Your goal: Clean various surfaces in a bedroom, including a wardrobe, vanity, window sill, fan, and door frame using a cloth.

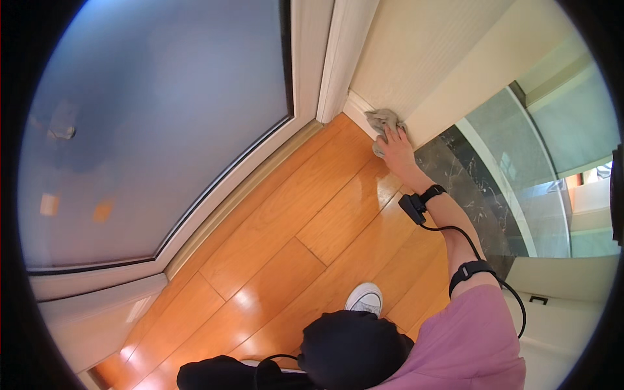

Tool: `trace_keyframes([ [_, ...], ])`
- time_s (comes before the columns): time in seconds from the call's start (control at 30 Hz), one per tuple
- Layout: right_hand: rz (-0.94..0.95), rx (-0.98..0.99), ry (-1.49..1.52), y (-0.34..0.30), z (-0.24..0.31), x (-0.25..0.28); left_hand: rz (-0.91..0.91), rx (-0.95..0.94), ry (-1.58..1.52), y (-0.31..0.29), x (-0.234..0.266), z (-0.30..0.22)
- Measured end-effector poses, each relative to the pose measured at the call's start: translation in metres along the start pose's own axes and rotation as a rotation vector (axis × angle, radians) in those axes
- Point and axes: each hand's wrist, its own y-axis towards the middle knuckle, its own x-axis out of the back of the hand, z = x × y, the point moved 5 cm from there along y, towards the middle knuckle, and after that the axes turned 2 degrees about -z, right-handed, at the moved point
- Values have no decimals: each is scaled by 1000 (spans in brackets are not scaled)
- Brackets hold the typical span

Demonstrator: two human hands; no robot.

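Pink-sleeved right hand presses crumpled grey cloth against white baseboard; left hand unseen.

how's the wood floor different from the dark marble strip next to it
The wood floor is orange-brown, laid in long planks with visible seams; the marble strip is near black with pale veins and no plank seams. The floor covers a broad area, while the strip is a narrow band along the wall. Both are glossy. The right hand presses a grey cloth at the white baseboard.

Floor was glossy varnished wood; rag was soft grey cloth; threshold was polished dark marble.
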Motion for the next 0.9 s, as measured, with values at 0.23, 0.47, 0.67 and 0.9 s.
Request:
trace_keyframes([
  [0.23, -58, 15, 103, 75, 0, -39, 4, 242, -307, -7, -55, -42],
  [0.47, 109, 28, 75, 117, 23, -27, 332, -91, 249, 57, -91, -107],
  [0.67, 5, -29, -185, 15, 11, -48, 490, 242, 363, 98, -114, -153],
  [0.9, 362, -574, 867, -113, -21, 0, 833, -577, 1478, 168, -235, -266],
])
